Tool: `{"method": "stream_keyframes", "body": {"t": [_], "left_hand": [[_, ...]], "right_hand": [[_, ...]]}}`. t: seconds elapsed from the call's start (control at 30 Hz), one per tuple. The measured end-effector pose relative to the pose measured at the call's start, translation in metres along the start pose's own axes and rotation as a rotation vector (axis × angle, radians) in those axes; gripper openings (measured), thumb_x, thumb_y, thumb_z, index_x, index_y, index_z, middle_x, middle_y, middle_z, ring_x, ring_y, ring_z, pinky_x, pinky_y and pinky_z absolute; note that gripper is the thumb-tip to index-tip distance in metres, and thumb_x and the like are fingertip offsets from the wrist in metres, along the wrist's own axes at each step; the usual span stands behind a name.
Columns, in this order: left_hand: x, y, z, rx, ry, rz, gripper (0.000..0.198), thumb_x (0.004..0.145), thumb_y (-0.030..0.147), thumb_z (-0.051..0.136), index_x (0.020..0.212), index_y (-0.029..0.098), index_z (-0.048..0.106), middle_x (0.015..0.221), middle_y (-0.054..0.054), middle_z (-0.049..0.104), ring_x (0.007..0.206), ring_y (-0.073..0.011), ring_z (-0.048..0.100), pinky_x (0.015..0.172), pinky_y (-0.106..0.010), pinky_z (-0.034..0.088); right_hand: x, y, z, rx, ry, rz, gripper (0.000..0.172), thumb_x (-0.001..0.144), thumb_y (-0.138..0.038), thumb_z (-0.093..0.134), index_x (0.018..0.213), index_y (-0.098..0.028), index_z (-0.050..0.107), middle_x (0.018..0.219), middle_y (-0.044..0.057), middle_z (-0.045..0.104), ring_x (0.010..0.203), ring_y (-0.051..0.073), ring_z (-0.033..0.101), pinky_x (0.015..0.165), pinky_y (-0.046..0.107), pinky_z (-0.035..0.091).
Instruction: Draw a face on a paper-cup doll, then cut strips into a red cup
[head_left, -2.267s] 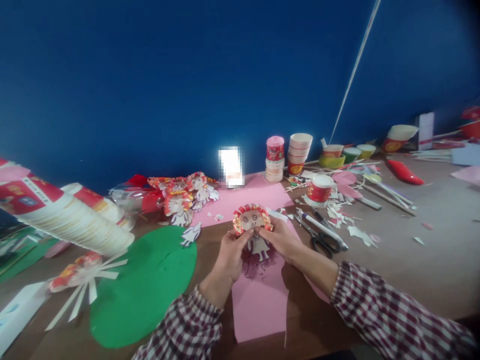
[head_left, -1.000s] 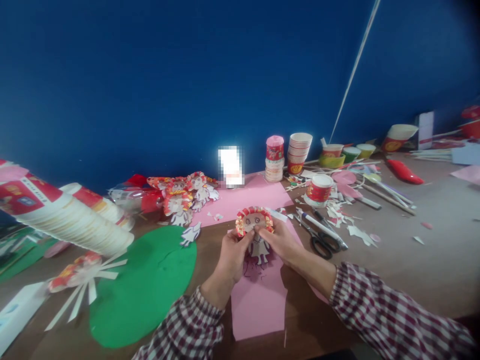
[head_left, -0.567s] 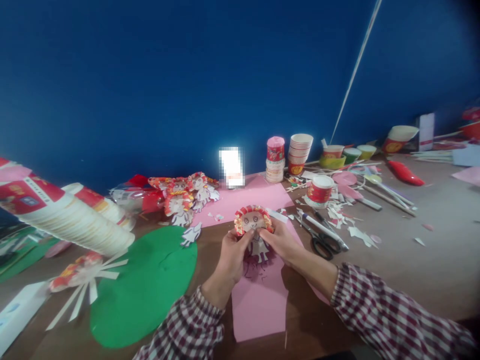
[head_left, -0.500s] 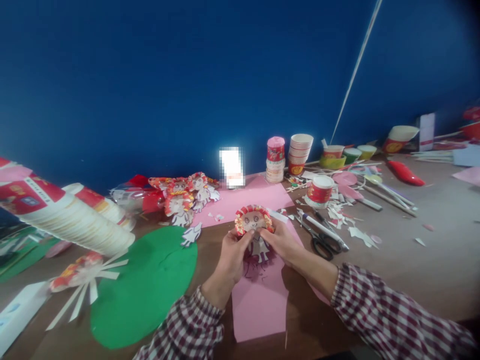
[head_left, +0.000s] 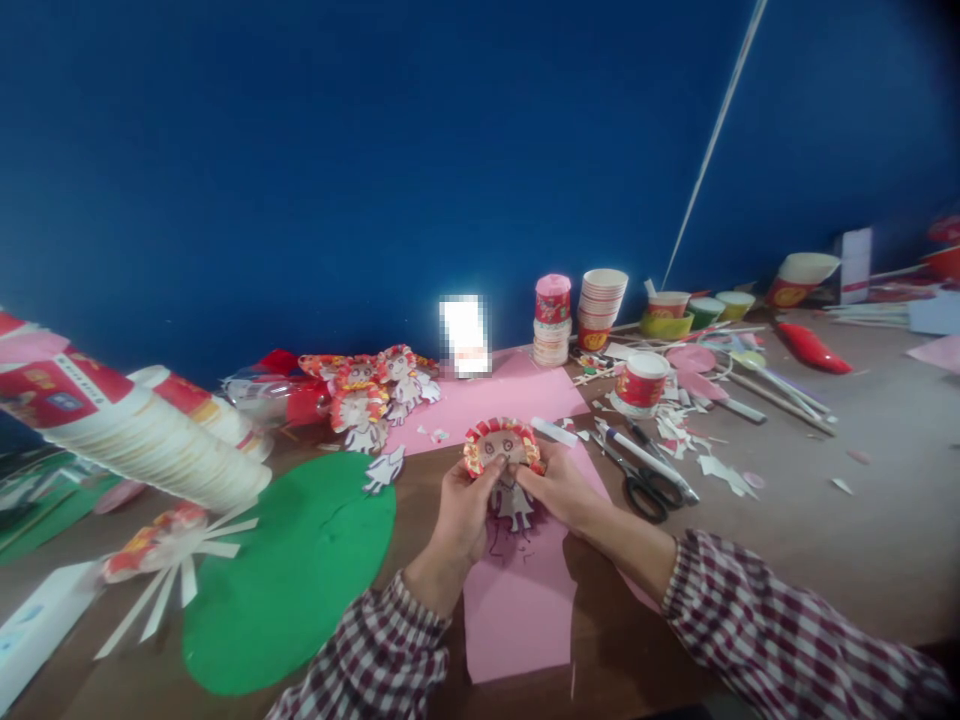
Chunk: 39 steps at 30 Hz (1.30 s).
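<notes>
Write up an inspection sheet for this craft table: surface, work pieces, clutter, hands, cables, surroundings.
Surface: brown table, largely covered with paper and cups.
Job's things: paper doll with a red frilled head, held over a pink paper sheet.
Clutter: green paper disc at left; paper cup stack lying on its side; pile of finished dolls; scissors and pen right of the hands; paper scraps.
Hands: left hand and right hand both pinch the paper doll just below its head.
Cables: none certain; a thin pale line slants across the wall, cord or rod I cannot tell.
Surroundings: dark blue wall; no other person seen.
</notes>
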<state>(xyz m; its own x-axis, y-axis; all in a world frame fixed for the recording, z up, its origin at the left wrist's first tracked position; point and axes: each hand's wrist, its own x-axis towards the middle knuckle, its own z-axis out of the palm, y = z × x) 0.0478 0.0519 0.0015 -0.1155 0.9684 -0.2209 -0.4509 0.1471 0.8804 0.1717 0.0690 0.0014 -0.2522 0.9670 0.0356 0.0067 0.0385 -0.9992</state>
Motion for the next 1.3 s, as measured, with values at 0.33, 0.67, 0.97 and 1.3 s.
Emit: {"method": "stream_keyframes", "body": {"t": [0.33, 0.67, 0.97, 1.3], "left_hand": [[0.0002, -0.0028, -0.0024, 0.041, 0.009, -0.103, 0.038, 0.056, 0.036, 0.082, 0.084, 0.013, 0.066, 0.062, -0.001, 0.068, 0.046, -0.012, 0.059, 0.051, -0.025, 0.048], [0.0013, -0.0058, -0.0037, 0.082, 0.016, -0.08, 0.035, 0.058, 0.034, 0.08, 0.081, 0.013, 0.064, 0.062, -0.001, 0.066, 0.048, -0.0114, 0.058, 0.048, -0.024, 0.046], [0.0009, -0.0045, -0.0027, 0.078, 0.014, -0.083, 0.037, 0.058, 0.036, 0.08, 0.081, 0.013, 0.063, 0.062, 0.0, 0.065, 0.047, -0.0117, 0.057, 0.041, -0.022, 0.045], [0.0018, -0.0076, -0.0036, 0.059, -0.013, -0.042, 0.035, 0.062, 0.033, 0.078, 0.086, 0.011, 0.065, 0.067, -0.004, 0.068, 0.052, -0.0133, 0.061, 0.049, -0.023, 0.049]], "right_hand": [[0.0015, -0.0034, 0.0001, 0.051, 0.108, 0.031, 0.013, 0.068, -0.022, 0.052, 0.079, -0.02, 0.057, 0.059, -0.004, 0.054, 0.05, 0.012, 0.048, 0.048, 0.022, 0.039], [0.0023, -0.0052, -0.0002, 0.061, 0.116, 0.023, 0.008, 0.066, -0.022, 0.054, 0.073, -0.02, 0.056, 0.059, -0.004, 0.054, 0.051, 0.012, 0.047, 0.049, 0.022, 0.038], [0.0022, -0.0013, -0.001, 0.042, 0.101, 0.039, 0.009, 0.067, -0.023, 0.056, 0.075, -0.02, 0.058, 0.063, -0.002, 0.059, 0.055, 0.013, 0.052, 0.052, 0.023, 0.042], [0.0017, 0.0019, -0.0008, 0.037, 0.046, 0.035, 0.015, 0.067, -0.022, 0.054, 0.079, -0.02, 0.06, 0.061, -0.003, 0.058, 0.052, 0.013, 0.049, 0.048, 0.023, 0.038]]}}
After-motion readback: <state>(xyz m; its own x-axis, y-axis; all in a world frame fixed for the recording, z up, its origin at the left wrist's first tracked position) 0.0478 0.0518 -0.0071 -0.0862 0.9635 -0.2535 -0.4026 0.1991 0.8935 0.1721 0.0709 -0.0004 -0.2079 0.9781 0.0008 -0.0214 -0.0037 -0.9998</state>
